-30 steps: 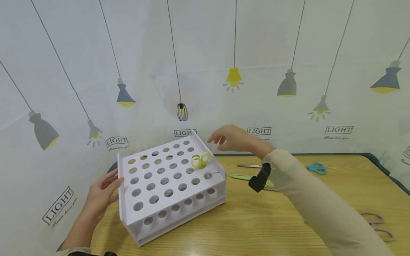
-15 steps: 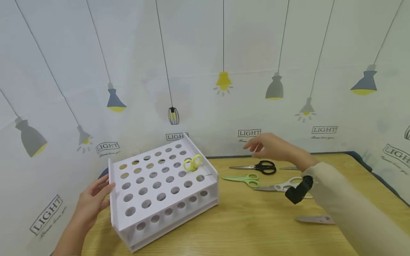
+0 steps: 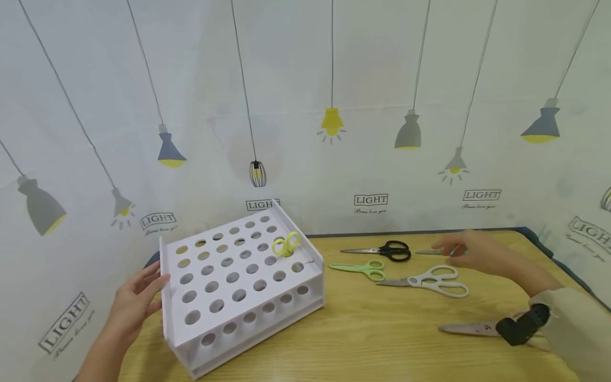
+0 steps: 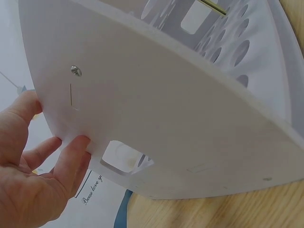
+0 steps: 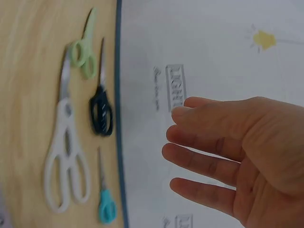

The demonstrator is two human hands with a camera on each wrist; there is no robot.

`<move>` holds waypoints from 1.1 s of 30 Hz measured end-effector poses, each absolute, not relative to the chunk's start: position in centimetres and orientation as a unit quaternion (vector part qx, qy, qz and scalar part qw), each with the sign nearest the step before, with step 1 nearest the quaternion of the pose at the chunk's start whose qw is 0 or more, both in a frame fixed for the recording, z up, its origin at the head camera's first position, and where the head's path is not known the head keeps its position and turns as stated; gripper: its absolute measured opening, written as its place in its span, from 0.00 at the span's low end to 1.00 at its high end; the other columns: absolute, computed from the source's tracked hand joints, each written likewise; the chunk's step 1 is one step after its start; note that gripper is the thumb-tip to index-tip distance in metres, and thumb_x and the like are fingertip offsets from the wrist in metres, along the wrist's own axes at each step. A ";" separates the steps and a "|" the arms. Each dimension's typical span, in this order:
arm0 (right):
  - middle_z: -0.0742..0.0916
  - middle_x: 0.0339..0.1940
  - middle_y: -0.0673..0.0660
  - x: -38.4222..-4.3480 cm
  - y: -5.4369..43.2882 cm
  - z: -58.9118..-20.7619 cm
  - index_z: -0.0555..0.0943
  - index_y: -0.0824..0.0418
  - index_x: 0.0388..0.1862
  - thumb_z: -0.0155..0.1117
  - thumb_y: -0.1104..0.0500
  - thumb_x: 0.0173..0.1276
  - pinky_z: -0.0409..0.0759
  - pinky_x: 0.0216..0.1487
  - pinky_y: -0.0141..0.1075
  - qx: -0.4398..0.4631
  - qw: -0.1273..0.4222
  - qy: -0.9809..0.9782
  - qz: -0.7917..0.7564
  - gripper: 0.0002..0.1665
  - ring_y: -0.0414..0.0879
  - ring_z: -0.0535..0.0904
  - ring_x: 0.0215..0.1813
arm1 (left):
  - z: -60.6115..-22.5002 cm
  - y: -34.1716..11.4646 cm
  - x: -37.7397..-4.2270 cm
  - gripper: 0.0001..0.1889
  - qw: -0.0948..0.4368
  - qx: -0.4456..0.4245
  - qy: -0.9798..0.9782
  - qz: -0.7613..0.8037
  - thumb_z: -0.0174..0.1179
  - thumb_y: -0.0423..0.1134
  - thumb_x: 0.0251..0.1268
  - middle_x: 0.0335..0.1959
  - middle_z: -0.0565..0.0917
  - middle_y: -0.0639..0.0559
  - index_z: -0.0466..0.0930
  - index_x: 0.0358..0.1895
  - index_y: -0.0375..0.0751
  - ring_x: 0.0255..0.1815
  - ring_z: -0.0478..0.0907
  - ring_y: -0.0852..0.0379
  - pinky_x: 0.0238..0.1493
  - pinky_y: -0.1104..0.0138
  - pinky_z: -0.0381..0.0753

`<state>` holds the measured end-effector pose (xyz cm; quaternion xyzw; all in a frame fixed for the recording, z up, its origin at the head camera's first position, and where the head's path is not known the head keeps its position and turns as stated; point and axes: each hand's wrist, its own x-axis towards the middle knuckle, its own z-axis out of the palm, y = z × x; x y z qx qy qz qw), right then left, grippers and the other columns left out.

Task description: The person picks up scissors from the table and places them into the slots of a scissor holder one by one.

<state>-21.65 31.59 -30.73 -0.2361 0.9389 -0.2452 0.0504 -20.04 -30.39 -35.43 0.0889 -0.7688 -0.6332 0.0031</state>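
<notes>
A white rack (image 3: 248, 252) with rows of round holes stands on the left of the table. Yellow-handled scissors (image 3: 286, 245) are set in one of its right-hand holes, handles up. My left hand (image 3: 136, 302) touches the rack's left side panel (image 4: 156, 109) with its fingertips, fingers fairly straight. At the table's back right, my right hand (image 3: 482, 254) hovers by the turquoise-handled scissors (image 5: 107, 204), overlapping their handles in the head view. Nothing lies between its loosely extended fingers in the right wrist view.
Between rack and right hand lie black-handled scissors (image 3: 395, 251), light green scissors (image 3: 372, 269) and white-handled scissors (image 3: 439, 281). Nearer the front, another pair of scissors (image 3: 470, 329) is partly hidden by the right wrist's camera. A printed curtain (image 3: 305, 106) hangs behind the table.
My right hand has moved right, away from the rack, and down towards the turquoise-handled scissors. The left hand stays at the rack's side, and the head view has shifted a little to the right.
</notes>
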 end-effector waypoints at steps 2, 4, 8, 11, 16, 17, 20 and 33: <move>0.83 0.40 0.59 -21.0 33.3 -31.8 0.75 0.71 0.54 0.64 0.61 0.60 0.81 0.36 0.38 -0.226 0.057 0.939 -0.252 0.24 0.53 0.80 0.40 | -35.5 -30.3 -20.0 0.42 0.001 0.089 -0.768 -0.634 0.58 0.51 0.61 0.69 0.50 0.37 0.45 0.72 0.42 0.38 0.70 0.76 0.43 0.72 0.79; 0.82 0.41 0.61 -20.4 35.0 -32.8 0.74 0.73 0.53 0.64 0.61 0.60 0.81 0.35 0.36 -0.222 0.062 0.936 -0.264 0.24 0.50 0.80 0.39 | -35.5 -30.2 -20.0 0.42 0.000 0.094 -0.768 -0.633 0.58 0.52 0.61 0.70 0.50 0.37 0.45 0.72 0.44 0.38 0.70 0.76 0.43 0.72 0.79; 0.82 0.39 0.61 -18.9 38.2 -34.8 0.74 0.75 0.51 0.63 0.63 0.62 0.80 0.32 0.31 -0.228 0.051 0.933 -0.275 0.22 0.40 0.79 0.36 | -35.4 -30.0 -20.3 0.42 0.003 0.093 -0.771 -0.630 0.58 0.53 0.60 0.69 0.50 0.37 0.46 0.72 0.44 0.39 0.70 0.75 0.43 0.72 0.79; 0.82 0.38 0.61 -17.4 40.0 -36.2 0.74 0.76 0.51 0.62 0.63 0.62 0.79 0.31 0.31 -0.204 0.058 0.937 -0.278 0.22 0.36 0.78 0.34 | -35.5 -29.8 -20.3 0.42 0.001 0.095 -0.772 -0.629 0.58 0.53 0.61 0.69 0.50 0.37 0.46 0.72 0.44 0.39 0.70 0.75 0.43 0.71 0.79; 0.81 0.39 0.65 -15.7 42.4 -38.0 0.72 0.81 0.50 0.63 0.63 0.61 0.79 0.31 0.29 -0.148 0.078 0.943 -0.287 0.24 0.31 0.76 0.34 | -35.6 -30.0 -20.2 0.41 0.007 0.098 -0.772 -0.628 0.58 0.51 0.62 0.69 0.50 0.36 0.45 0.72 0.44 0.38 0.70 0.76 0.43 0.72 0.79; 0.81 0.39 0.66 -15.5 42.9 -38.4 0.71 0.82 0.49 0.63 0.63 0.61 0.79 0.31 0.29 -0.142 0.077 0.945 -0.286 0.24 0.30 0.75 0.34 | -35.6 -30.1 -20.2 0.41 0.009 0.098 -0.773 -0.627 0.58 0.51 0.62 0.69 0.50 0.36 0.45 0.72 0.44 0.37 0.70 0.76 0.42 0.73 0.79; 0.81 0.39 0.68 -15.1 44.2 -39.4 0.73 0.81 0.47 0.63 0.64 0.60 0.79 0.32 0.30 -0.127 0.072 0.948 -0.283 0.23 0.31 0.76 0.34 | -35.6 -30.2 -20.1 0.42 0.007 0.101 -0.771 -0.629 0.58 0.52 0.61 0.70 0.49 0.35 0.45 0.72 0.44 0.37 0.70 0.77 0.42 0.73 0.79; 0.70 0.49 0.85 -13.7 46.6 -43.4 0.65 0.83 0.54 0.66 0.56 0.59 0.75 0.34 0.57 -0.059 0.027 0.969 -0.240 0.37 0.71 0.72 0.41 | -35.6 -30.3 -20.1 0.42 0.010 0.102 -0.768 -0.633 0.59 0.51 0.61 0.69 0.50 0.36 0.45 0.72 0.44 0.37 0.70 0.76 0.41 0.73 0.79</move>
